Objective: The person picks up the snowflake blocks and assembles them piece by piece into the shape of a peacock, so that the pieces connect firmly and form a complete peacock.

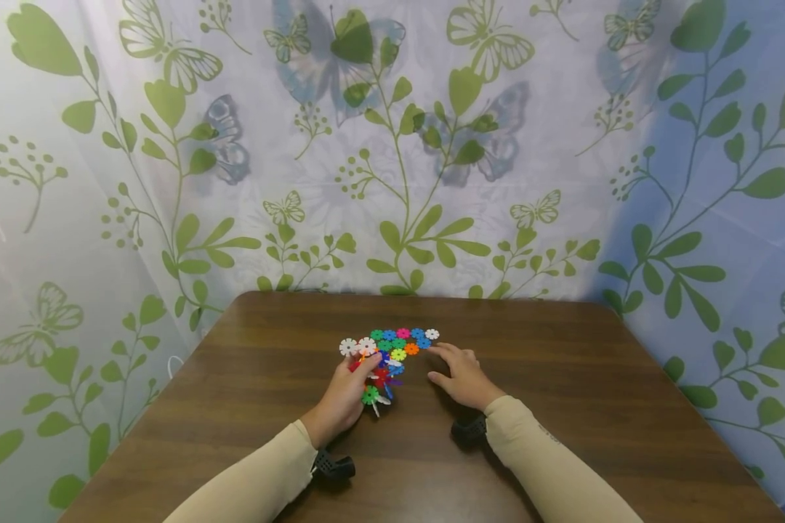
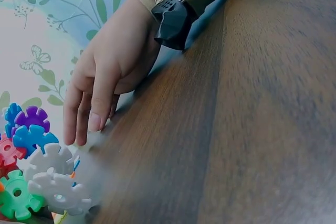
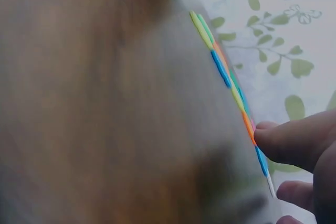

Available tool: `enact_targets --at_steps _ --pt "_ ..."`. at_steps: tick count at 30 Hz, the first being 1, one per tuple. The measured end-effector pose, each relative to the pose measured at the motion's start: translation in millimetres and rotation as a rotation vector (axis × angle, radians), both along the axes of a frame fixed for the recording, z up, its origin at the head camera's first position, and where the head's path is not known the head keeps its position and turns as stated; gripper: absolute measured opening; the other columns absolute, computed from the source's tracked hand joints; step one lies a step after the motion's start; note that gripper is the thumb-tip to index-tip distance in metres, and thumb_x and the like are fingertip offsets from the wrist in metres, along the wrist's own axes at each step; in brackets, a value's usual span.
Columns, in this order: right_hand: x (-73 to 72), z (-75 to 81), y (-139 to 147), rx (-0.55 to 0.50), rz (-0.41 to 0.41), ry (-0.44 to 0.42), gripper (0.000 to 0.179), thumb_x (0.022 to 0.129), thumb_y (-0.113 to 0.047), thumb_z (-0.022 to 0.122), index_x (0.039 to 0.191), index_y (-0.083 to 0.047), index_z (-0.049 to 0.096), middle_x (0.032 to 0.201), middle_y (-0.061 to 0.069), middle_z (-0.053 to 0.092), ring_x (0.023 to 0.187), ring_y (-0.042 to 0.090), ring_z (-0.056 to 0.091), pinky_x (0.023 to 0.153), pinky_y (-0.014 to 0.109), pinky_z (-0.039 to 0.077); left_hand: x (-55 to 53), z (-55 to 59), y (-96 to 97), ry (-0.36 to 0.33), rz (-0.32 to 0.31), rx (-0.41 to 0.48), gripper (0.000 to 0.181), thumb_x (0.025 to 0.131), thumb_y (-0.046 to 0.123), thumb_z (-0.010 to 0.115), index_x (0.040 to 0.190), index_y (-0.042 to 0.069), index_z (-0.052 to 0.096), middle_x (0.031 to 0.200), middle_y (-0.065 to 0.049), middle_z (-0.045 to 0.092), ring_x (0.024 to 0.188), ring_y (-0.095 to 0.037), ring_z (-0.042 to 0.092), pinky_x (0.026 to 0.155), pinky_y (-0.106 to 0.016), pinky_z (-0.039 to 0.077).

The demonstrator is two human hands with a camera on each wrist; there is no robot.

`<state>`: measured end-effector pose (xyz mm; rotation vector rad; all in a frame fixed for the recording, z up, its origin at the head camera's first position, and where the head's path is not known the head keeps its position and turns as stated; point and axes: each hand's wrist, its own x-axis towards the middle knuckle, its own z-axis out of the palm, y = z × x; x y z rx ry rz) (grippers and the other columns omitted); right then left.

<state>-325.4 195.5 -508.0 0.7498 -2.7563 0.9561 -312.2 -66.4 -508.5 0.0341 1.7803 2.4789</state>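
Note:
In the head view my left hand grips a cluster of interlocking flower-shaped plastic discs, in red, blue, green, white and purple. Part of that cluster also shows at the lower left of the left wrist view, where white discs stick out. Past it, flat discs lie edge to edge on the table in several colours. Beside their right end is my right hand, fingers loosely bent, nothing held. Its fingertips are close to a blue and a white disc; whether they touch is unclear. My left palm is hidden.
A brown wooden table lies under both hands. Behind it hangs a patterned curtain with leaves and butterflies. A black wrist device sits below my left wrist, and another black device is at my right wrist.

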Motion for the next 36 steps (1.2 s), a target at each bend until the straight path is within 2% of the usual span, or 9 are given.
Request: enact_targets --at_steps 4,8,14,19,22,25,28,32,36 --pt "-7.8 1.0 6 -0.012 -0.061 -0.044 0.054 0.104 -0.018 0.070 0.152 0.000 0.052 0.158 0.029 0.040 0.138 0.055 0.036 0.106 0.073 0.026 -0.1 -0.1 0.5 -0.001 0.004 0.000 0.080 0.103 0.028 0.072 0.154 -0.011 0.025 0.125 -0.016 0.064 0.132 -0.030 0.049 0.120 -0.050 0.030" --pt "-24.9 -2.3 12 -0.004 -0.118 -0.082 0.054 0.106 -0.023 0.067 0.154 -0.004 0.051 0.161 0.026 0.038 0.135 0.060 0.032 0.102 0.075 0.028 0.8 0.7 2.0 -0.006 -0.004 -0.011 0.077 0.102 0.029 0.073 0.152 -0.010 0.030 0.127 -0.018 0.064 0.127 -0.029 0.054 0.117 -0.045 0.037" --pt "-53.3 -3.3 19 0.022 -0.144 -0.148 0.053 0.109 -0.020 0.061 0.159 -0.009 0.047 0.166 0.020 0.033 0.137 0.060 0.027 0.098 0.073 0.027 3.5 0.1 2.7 -0.018 -0.015 -0.008 0.075 0.103 0.029 0.072 0.153 -0.008 0.029 0.137 -0.020 0.059 0.136 -0.031 0.048 0.119 -0.047 0.033" --pt "-66.4 -2.3 19 0.079 -0.113 -0.117 0.043 0.110 -0.014 0.057 0.152 -0.013 0.058 0.165 0.014 0.039 0.137 0.053 0.030 0.095 0.072 0.026 2.8 0.1 2.3 -0.003 -0.003 0.010 0.054 0.104 0.027 0.071 0.137 -0.003 0.041 0.115 -0.011 0.068 0.124 -0.027 0.055 0.116 -0.045 0.036" --pt "-66.4 -4.2 17 0.038 -0.126 -0.056 0.030 0.107 -0.016 0.064 0.136 -0.013 0.072 0.154 0.011 0.054 0.134 0.048 0.039 0.095 0.070 0.028 2.4 2.1 2.2 0.001 0.003 0.008 0.047 0.104 0.025 0.071 0.131 0.000 0.043 0.107 -0.006 0.066 0.120 -0.025 0.054 0.113 -0.043 0.037" --pt "-62.8 -7.8 17 -0.062 -0.157 0.031 0.015 0.101 -0.016 0.075 0.113 -0.011 0.081 0.133 0.008 0.069 0.128 0.042 0.052 0.100 0.068 0.033 2.5 4.3 2.1 0.000 -0.009 -0.007 0.056 0.104 0.028 0.071 0.140 -0.003 0.040 0.117 -0.009 0.064 0.126 -0.027 0.051 0.115 -0.045 0.036" --pt "-58.9 -10.3 19 -0.137 -0.173 0.096 0.004 0.097 -0.015 0.080 0.097 -0.011 0.081 0.113 0.004 0.073 0.111 0.033 0.064 0.100 0.059 0.045 1.8 6.1 1.5 -0.001 -0.021 -0.009 0.065 0.103 0.030 0.072 0.146 -0.004 0.039 0.127 -0.012 0.062 0.129 -0.028 0.050 0.116 -0.045 0.037" --pt "-51.7 -11.9 19 -0.198 -0.187 0.089 0.005 0.094 -0.011 0.083 0.093 -0.012 0.078 0.102 0.002 0.066 0.091 0.025 0.064 0.086 0.046 0.055 1.2 5.0 0.1 -0.003 -0.029 0.012 0.053 0.103 0.028 0.072 0.136 -0.001 0.044 0.116 -0.009 0.065 0.122 -0.025 0.055 0.111 -0.040 0.041" --pt "-43.0 -7.0 11 -0.347 -0.215 0.023 0.006 0.092 -0.009 0.084 0.096 -0.008 0.079 0.106 0.007 0.066 0.092 0.024 0.067 0.082 0.038 0.057 2.2 2.1 -2.0 0.001 -0.032 0.012 0.050 0.104 0.027 0.071 0.134 -0.001 0.044 0.110 -0.007 0.068 0.115 -0.021 0.057 0.107 -0.036 0.043"
